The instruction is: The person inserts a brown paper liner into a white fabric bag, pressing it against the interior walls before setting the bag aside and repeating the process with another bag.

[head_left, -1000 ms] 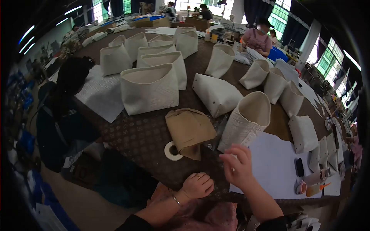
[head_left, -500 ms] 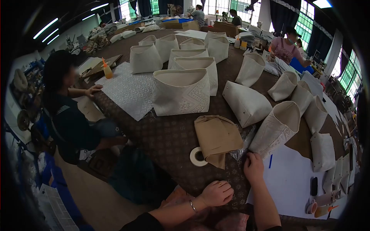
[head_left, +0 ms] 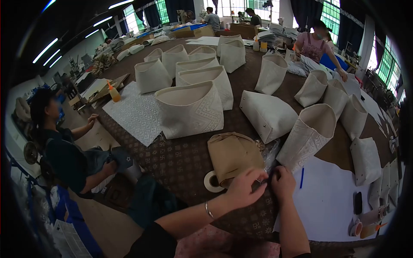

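My left hand [head_left: 246, 188], with a bracelet at the wrist, is raised over the table's near edge. Its thumb and fingers are pinched together around something small that I cannot make out. Close beside it, my right hand [head_left: 283, 182] is closed, with its fingertips curled out of sight. Just beyond the right hand stands an open-topped white embossed bag [head_left: 306, 138]. Brown folded cloth [head_left: 234, 157] lies beyond my left hand, with a clear plastic bag [head_left: 271, 155] at its right. A roll of tape [head_left: 212, 182] sits left of the cloth.
Several white bag bodies [head_left: 189, 109] stand across the patterned brown table [head_left: 180, 161]. White paper [head_left: 325, 202] with a blue strip [head_left: 302, 178] lies right. A glue bottle [head_left: 114, 92] stands far left. One person [head_left: 64, 150] sits left; another [head_left: 314, 45] works right.
My left hand has lifted up and right, coming close to my right hand. The seated person's hand has risen off the table's edge. The whole view has shifted slightly.
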`<state>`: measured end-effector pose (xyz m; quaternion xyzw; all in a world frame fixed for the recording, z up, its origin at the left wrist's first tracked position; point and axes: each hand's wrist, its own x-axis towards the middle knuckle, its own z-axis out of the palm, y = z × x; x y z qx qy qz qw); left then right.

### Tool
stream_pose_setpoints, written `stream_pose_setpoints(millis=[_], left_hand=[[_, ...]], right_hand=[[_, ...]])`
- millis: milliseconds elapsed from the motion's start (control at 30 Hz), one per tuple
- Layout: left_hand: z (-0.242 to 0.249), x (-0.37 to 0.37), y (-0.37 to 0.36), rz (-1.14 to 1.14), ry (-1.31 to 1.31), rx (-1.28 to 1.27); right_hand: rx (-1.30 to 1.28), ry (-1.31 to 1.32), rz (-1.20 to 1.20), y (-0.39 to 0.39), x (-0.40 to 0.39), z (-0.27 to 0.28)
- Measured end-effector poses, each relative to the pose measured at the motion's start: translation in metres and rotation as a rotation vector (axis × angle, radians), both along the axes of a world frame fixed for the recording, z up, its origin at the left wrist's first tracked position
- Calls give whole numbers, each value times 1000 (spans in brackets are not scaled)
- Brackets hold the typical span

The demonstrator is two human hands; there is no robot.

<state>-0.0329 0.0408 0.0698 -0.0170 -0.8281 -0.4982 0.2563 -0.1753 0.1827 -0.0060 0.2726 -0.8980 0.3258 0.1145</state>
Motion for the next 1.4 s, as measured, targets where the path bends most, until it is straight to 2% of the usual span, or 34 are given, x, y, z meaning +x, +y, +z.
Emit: stream_pose_setpoints(millis=[133,300,333,400,433,500,533,567,633,667,700,767,800,867,933,967,1000,1033,1067,1167,1200,1233,1300,1333,1400], left_hand=[[8,-91,-32,224,110,-215],[-14,-176,-38,457,-48,-286],[-13,-181,-37,486,-52,-280],[-16,-185,-37,371,-302,-48],[-20,-185,-40,415,-310,-36],[-29,-187,-44,353,-197,52],[-36,-190,-45,465,-120,-13],[-44,-188,-56,486,-119,-15],[-43,-179,-75,469,234,-43],[-42,-175,-82,474,239,-50],[-30,-159,-88,362,155,331],[11,-111,-78,122,189,950],[32,-79,-70,121,196,945],[56,-14,-61,57,47,1136],[45,43,-57,-62,79,1154],[27,71,-56,-101,118,1190],[3,101,-55,-139,153,1231],[-20,134,-55,-290,165,1303],[-24,163,-48,-242,69,1334],[-35,240,-20,-21,-247,1387],[-60,259,-16,-63,-259,1417],[-85,277,-12,-104,-271,1446],[-119,297,-6,-85,-393,1466],[-127,298,-2,-97,-400,1479],[-128,291,2,135,-671,1447]], right_hand=[[57,-45,-73,-2,3,5],[13,-39,-53,0,1,5],[19,-37,-24,-1,1,6],[4,-63,-43,0,1,11],[13,-68,3,-2,2,12],[13,-87,-64,-2,1,13],[5,-90,-34,0,-1,11],[3,-90,-14,1,-2,8],[-81,-27,8,2,-5,2],[-89,-24,14,1,-6,1],[-78,-54,9,2,-5,2],[-75,-80,3,3,-5,1],[-62,-80,-11,3,-7,-2],[-50,-75,-23,4,-8,-4],[-77,-143,15,7,-11,-5],[-73,-136,12,8,-21,-24],[-247,60,9,6,-26,-43],[-329,158,8,14,-33,-61],[-404,261,7,19,-33,-68],[-501,-251,149,25,-27,-49],[-535,-90,176,26,-10,-34],[-520,-86,167,32,6,-32],[-801,-415,212,41,36,-27],[-787,-411,199,48,56,-21],[-903,-841,315,63,103,8]])
